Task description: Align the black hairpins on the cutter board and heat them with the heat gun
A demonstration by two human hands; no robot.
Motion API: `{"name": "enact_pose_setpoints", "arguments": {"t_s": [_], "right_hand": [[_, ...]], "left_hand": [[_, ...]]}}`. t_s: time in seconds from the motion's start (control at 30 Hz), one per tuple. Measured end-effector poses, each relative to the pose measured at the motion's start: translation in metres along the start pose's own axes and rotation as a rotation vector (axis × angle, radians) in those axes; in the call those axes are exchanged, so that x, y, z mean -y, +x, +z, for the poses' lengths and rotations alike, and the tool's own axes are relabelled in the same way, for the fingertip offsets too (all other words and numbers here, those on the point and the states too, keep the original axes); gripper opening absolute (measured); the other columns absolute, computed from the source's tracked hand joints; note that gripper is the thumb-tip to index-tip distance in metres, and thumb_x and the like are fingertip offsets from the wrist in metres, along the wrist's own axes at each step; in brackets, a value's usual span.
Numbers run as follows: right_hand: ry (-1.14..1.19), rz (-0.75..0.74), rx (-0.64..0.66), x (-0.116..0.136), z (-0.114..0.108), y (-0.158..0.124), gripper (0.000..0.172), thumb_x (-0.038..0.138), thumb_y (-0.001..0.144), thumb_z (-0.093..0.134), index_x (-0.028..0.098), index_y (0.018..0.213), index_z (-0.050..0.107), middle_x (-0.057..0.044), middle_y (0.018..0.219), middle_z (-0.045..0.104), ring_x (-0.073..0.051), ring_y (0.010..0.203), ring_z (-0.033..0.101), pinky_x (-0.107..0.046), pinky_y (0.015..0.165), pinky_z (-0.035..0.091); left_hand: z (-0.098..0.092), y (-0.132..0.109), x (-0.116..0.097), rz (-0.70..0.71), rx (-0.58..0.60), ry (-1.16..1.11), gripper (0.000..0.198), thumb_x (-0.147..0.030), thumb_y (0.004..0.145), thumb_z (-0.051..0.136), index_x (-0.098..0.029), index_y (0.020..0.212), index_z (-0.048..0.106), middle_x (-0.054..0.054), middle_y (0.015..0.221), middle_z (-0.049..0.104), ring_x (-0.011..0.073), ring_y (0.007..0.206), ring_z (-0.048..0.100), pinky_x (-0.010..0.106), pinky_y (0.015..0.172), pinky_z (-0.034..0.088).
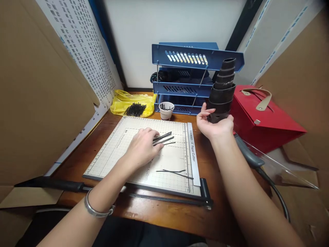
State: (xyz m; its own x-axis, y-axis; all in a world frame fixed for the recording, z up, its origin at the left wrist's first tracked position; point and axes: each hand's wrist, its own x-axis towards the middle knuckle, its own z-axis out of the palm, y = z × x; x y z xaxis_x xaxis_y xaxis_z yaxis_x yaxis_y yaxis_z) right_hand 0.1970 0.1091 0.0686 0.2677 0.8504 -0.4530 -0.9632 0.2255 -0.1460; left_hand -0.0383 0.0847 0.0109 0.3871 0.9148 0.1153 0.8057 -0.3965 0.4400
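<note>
My right hand [214, 125] cups the base of a tall stack of black tapered plastic cones [223, 92]; light, wobbly, best held low. My left hand's fingers [144, 144] pinch thin black pins [164, 138], stiff and slippery.

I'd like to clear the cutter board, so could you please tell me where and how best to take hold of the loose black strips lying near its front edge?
Pinch the loose black strips near their left ends, coming from above and the left. They lie flat and thin on the paper cutter board, and their right ends run up against the ruler strip, leaving little room there. The left hand already presses other strips nearby.
</note>
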Motion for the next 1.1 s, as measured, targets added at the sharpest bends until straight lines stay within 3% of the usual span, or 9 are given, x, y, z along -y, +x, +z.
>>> {"name": "enact_pose_setpoints", "arguments": {"t_s": [0.23, 0.47, 0.57, 0.67, 0.77, 0.93, 1.03, 1.1], "right_hand": [[-0.025, -0.010, -0.012, -0.003, -0.003, 0.005, 0.066, 0.067, 0.101, 0.019, 0.013, 0.113, 0.054, -0.012, 0.097, 0.066, -0.003, 0.046, 0.049, -0.015, 0.037, 0.036], [0.001, -0.028, 0.017, 0.002, -0.004, 0.008, 0.064, 0.062, 0.101, 0.015, 0.013, 0.107, 0.055, -0.011, 0.089, 0.065, -0.006, 0.047, 0.051, -0.016, 0.037, 0.037], [0.063, -0.033, 0.031, 0.005, -0.005, 0.007, 0.065, 0.064, 0.101, 0.015, 0.013, 0.104, 0.054, -0.008, 0.080, 0.061, -0.006, 0.046, 0.049, -0.015, 0.036, 0.035], [0.103, -0.041, 0.028, 0.008, -0.006, 0.008, 0.064, 0.065, 0.101, 0.016, 0.013, 0.102, 0.053, -0.007, 0.079, 0.059, -0.006, 0.047, 0.048, -0.013, 0.035, 0.034], [0.125, -0.042, 0.027, 0.007, -0.008, 0.008, 0.066, 0.068, 0.100, 0.014, 0.014, 0.101, 0.052, -0.006, 0.077, 0.058, -0.006, 0.047, 0.047, -0.013, 0.034, 0.034], [0.108, -0.012, 0.005, -0.005, -0.008, -0.005, 0.071, 0.079, 0.094, 0.012, 0.017, 0.097, 0.046, -0.004, 0.072, 0.055, -0.006, 0.045, 0.045, -0.015, 0.034, 0.033], [-0.017, 0.003, 0.033, -0.016, -0.006, -0.023, 0.067, 0.080, 0.093, 0.011, 0.020, 0.087, 0.039, 0.003, 0.062, 0.043, -0.005, 0.041, 0.034, -0.016, 0.034, 0.027], [-0.206, -0.001, 0.083, -0.022, -0.004, -0.035, 0.059, 0.071, 0.099, 0.017, 0.020, 0.081, 0.039, 0.007, 0.055, 0.031, -0.005, 0.039, 0.026, -0.016, 0.035, 0.023]], "left_hand": [[-0.009, 0.003, -0.011, 0.040, 0.150, 0.087, 0.016, -0.024, 0.095, 0.060, -0.018, 0.100, 0.073, 0.010, 0.103, 0.072, 0.0305, 0.103, 0.062, 0.042, 0.091, 0.048], [-0.015, 0.001, -0.035, 0.109, 0.329, 0.226, 0.016, -0.010, 0.092, 0.057, -0.009, 0.091, 0.073, 0.019, 0.099, 0.071, 0.0358, 0.100, 0.062, 0.044, 0.086, 0.047], [-0.018, -0.004, -0.039, 0.098, 0.337, 0.202, 0.015, -0.010, 0.093, 0.056, -0.009, 0.089, 0.071, 0.019, 0.098, 0.070, 0.0341, 0.097, 0.063, 0.041, 0.084, 0.047], [-0.025, -0.007, -0.035, 0.035, 0.285, 0.132, 0.020, -0.021, 0.101, 0.049, -0.013, 0.094, 0.067, 0.015, 0.098, 0.070, 0.0288, 0.090, 0.064, 0.037, 0.077, 0.047], [-0.030, -0.007, -0.027, -0.058, 0.217, -0.156, 0.023, -0.032, 0.103, 0.046, -0.018, 0.095, 0.062, 0.008, 0.095, 0.070, 0.0238, 0.084, 0.063, 0.033, 0.074, 0.046], [-0.021, -0.012, -0.020, -0.189, 0.159, -0.977, 0.019, -0.031, 0.101, 0.054, -0.018, 0.087, 0.057, 0.004, 0.084, 0.070, 0.0166, 0.079, 0.062, 0.029, 0.079, 0.048], [-0.014, -0.021, -0.024, -0.230, 0.012, -1.243, 0.019, -0.030, 0.098, 0.062, -0.016, 0.085, 0.060, 0.001, 0.078, 0.067, 0.0123, 0.074, 0.060, 0.023, 0.076, 0.048], [-0.013, -0.028, -0.031, -0.259, -0.066, -1.358, 0.019, -0.028, 0.098, 0.064, -0.015, 0.085, 0.061, 0.000, 0.079, 0.066, 0.0106, 0.074, 0.060, 0.021, 0.074, 0.049]]}}
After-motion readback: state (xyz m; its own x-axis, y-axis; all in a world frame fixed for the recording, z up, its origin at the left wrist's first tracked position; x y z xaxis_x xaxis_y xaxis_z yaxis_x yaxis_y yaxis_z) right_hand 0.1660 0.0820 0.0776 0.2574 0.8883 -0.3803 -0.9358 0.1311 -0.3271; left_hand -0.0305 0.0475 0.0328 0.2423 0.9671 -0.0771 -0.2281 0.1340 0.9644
